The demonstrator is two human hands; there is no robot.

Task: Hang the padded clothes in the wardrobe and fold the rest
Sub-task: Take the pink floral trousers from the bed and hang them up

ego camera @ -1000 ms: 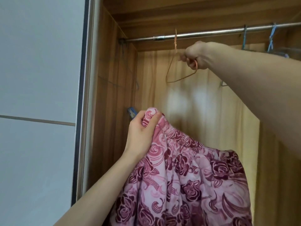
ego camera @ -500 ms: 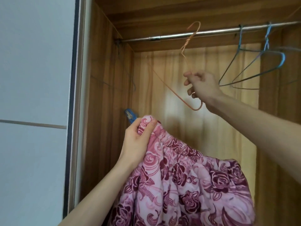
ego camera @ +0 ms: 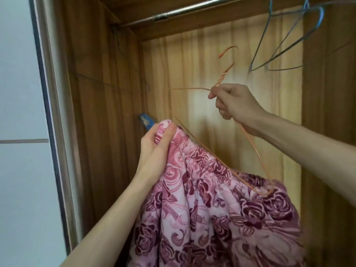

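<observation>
My left hand grips the top edge of a padded pink garment with dark red roses, held up inside the wooden wardrobe. My right hand pinches a thin orange wire hanger lying against the fabric. I judge the hanging step underway; next, the hanger must be threaded inside the garment, then hooked onto the metal rail.

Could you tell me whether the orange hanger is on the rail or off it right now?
Off. The orange hanger is gripped by the right hand, its hook free below the rail.
</observation>
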